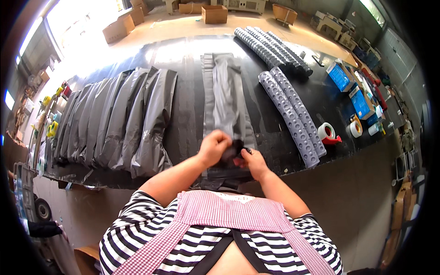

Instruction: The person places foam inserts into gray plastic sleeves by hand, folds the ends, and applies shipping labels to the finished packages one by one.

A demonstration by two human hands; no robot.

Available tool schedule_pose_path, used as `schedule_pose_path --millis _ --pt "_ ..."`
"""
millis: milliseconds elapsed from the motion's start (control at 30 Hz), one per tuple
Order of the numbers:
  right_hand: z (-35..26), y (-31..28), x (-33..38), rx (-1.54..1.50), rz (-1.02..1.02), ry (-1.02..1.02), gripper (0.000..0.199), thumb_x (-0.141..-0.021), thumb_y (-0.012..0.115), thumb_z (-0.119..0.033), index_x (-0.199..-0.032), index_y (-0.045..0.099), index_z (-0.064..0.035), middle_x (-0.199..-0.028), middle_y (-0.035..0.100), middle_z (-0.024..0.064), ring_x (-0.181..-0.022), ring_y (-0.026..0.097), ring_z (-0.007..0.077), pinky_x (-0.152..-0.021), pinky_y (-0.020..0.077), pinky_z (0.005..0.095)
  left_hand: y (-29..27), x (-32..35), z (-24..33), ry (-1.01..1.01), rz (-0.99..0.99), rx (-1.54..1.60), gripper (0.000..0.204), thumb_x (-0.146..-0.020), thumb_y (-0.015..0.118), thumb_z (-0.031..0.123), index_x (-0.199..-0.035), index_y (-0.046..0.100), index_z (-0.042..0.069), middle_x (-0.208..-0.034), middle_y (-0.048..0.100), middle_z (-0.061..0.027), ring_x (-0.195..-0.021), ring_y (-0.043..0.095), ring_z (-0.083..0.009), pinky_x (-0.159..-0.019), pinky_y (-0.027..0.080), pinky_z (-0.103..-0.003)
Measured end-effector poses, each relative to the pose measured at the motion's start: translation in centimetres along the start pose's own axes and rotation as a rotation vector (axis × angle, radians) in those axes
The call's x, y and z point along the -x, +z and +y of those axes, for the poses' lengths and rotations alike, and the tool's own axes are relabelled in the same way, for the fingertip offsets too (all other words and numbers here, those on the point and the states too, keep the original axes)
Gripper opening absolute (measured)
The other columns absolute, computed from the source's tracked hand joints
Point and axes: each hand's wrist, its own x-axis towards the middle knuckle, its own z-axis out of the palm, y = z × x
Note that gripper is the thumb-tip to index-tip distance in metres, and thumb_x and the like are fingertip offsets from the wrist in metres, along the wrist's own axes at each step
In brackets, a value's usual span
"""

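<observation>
A long grey plastic bag (pixel 225 91) lies lengthwise in front of me on the black table, over other flat grey bags (pixel 207 82). My left hand (pixel 214 147) is closed on the near end of the upper bag. Just to its right, my right hand (pixel 253 162) is closed too, thumb and fingers pinching something dark. A black, blurred patch (pixel 236 147) shows between the hands; whether it is the bag's mouth or something inside it, I cannot tell.
Several filled grey bags (pixel 153 123) lie side by side at left. To the right are two grey dimpled rolls (pixel 293 114), several black dimpled rolls (pixel 272 48), tape rolls (pixel 326 132) and blue boxes (pixel 362 103). The black table's (pixel 188 105) near edge runs before me. Cardboard boxes (pixel 214 14) stand beyond.
</observation>
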Motion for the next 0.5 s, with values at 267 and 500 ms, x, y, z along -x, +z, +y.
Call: schedule_pose_path --millis 267,500 --pt "4.9 -1.6 6.1 0.298 -0.345 0.437 0.024 -0.101 0.063 -0.023 -0.104 0.072 -0.0013 -0.088 0.071 0.0015 -0.075 0.062 0.0115 -0.068 0.051 0.0293 -1.7 7.1 -1.1 0.331 0.058 -0.517 0.057 -0.073 0.084 0.009 -0.127 0.066 0.012 -0.129 0.056 -0.0123 -0.123 0.051 -0.0358 -0.102 0.044 -0.044" --pt "13.6 -4.5 6.9 0.144 -0.122 0.252 0.022 -0.103 0.057 -0.02 -0.098 0.069 -0.0017 -0.082 0.069 0.0057 -0.073 0.062 0.0145 -0.066 0.0509 0.0314 -2.4 13.1 -4.7 -0.487 -0.013 -0.306 0.073 -0.08 0.078 0.006 -0.144 0.041 0.007 -0.084 0.062 -0.0089 -0.081 0.062 -0.0217 -0.076 0.051 -0.035"
